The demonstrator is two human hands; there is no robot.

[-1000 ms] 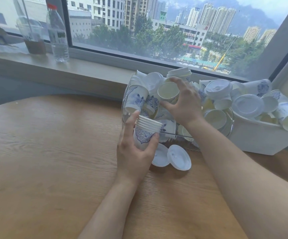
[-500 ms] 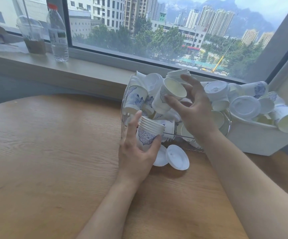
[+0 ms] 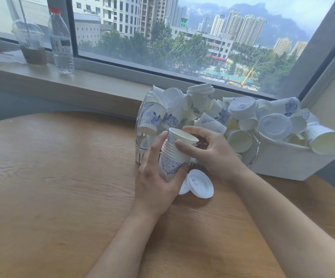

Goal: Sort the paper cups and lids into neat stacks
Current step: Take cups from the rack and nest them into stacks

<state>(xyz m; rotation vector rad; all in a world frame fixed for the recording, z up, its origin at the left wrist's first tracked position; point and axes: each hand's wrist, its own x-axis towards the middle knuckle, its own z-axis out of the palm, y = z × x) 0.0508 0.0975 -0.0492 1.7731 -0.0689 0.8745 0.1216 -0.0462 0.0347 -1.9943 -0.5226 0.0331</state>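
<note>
Newly lifted paper cup (image 3: 181,137) atop nested stack (image 3: 171,161)

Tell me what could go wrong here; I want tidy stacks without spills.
The top cup sits tilted on the cup stack; pressed down crooked by the right hand, it might jam or crease. The left hand works just above two loose lids and could knock them.

Left hand (image 3: 158,183) around a stack (image 3: 171,161) of nested cups, above the table (image 3: 52,177); right hand (image 3: 208,153) pinching the top cup (image 3: 181,138), tilted, partly in the stack; two lids (image 3: 199,183) lying just beside; behind, bins (image 3: 287,159) heaped with cups and lids.
</note>
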